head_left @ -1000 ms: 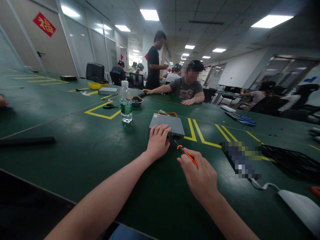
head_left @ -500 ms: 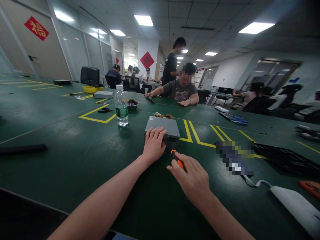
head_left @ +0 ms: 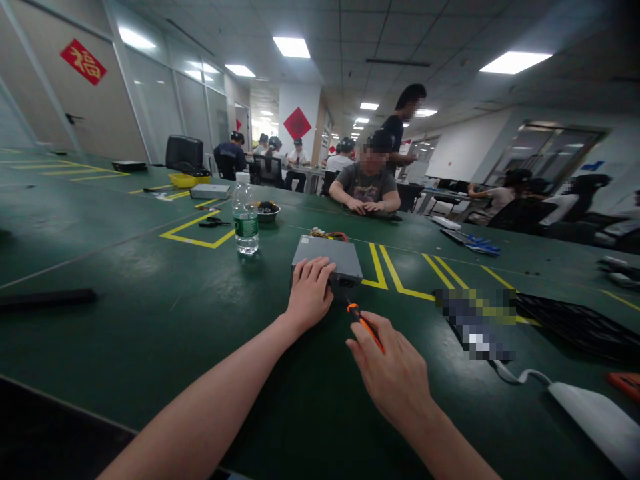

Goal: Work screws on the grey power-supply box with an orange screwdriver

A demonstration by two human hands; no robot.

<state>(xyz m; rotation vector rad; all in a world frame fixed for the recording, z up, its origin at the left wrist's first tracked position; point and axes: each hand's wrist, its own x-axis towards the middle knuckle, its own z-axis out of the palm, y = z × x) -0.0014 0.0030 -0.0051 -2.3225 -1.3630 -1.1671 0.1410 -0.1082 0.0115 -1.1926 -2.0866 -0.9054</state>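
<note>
Gripping screwdriver (head_left: 365, 324), right hand (head_left: 395, 373); left hand (head_left: 309, 295) on grey box (head_left: 334, 252); bottle (head_left: 245, 217) near.

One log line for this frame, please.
left hand: flat on grey metal box | right hand: gripping orange screwdriver, tip near box front

The left forearm (head_left: 215, 413) comes in bare from 7 o'clock and runs toward 1 o'clock, wrist straight, ending in the left hand (head_left: 310, 293), which lies palm down with its fingers stretched together and pointing to 12 o'clock. The right forearm (head_left: 450, 447) enters from 5 o'clock and angles toward 11 o'clock. The right hand (head_left: 393, 373) shows its back, fingers and thumb pinched closed, just at 4 o'clock of the left hand.
</note>
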